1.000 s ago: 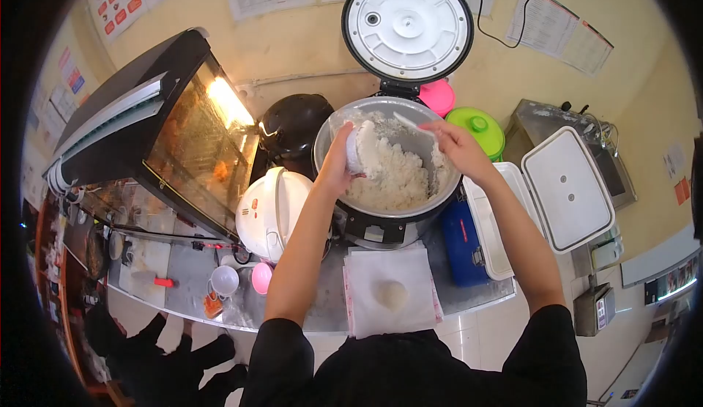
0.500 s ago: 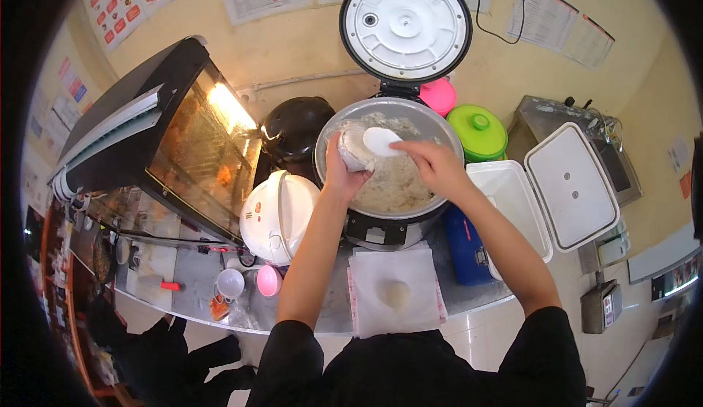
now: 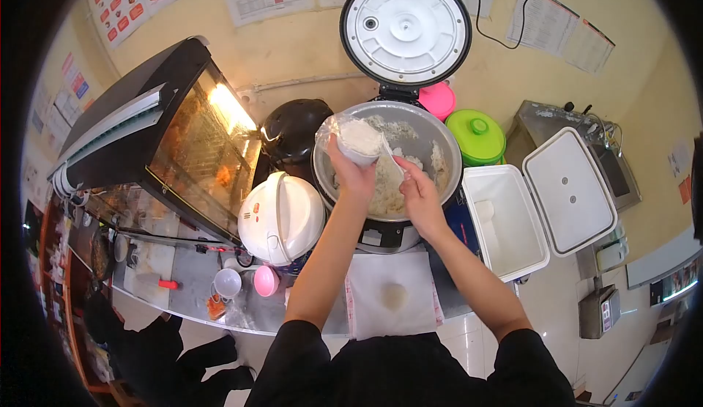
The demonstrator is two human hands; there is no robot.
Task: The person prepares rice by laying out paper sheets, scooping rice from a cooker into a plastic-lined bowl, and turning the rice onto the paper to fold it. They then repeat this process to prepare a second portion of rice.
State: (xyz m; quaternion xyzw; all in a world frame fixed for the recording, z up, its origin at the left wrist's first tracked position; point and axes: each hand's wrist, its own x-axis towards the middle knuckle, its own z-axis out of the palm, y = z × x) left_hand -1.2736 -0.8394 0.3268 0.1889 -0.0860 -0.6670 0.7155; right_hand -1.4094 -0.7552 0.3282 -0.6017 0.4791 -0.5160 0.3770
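Note:
My left hand is wrapped round a small cup lined with clear plastic film. White rice fills the cup to its top. In my right hand is a white rice paddle, turned nearly edge-on, its blade beside the cup's right rim. Both hands are over a large open rice cooker, which has more rice inside. The cooker's round lid stands raised behind it. Fingers partly hide the cup's lower part.
White paper sheets lie in front of the cooker. Left are a white lidded rice cooker, pink cup and glass food warmer. Right are an open white cooler box and green container. Another person is lower left.
The paddle has turned from flat over the cup to nearly edge-on at its right side. My right hand has moved down and left. The rice-filled cup now tilts more toward view.

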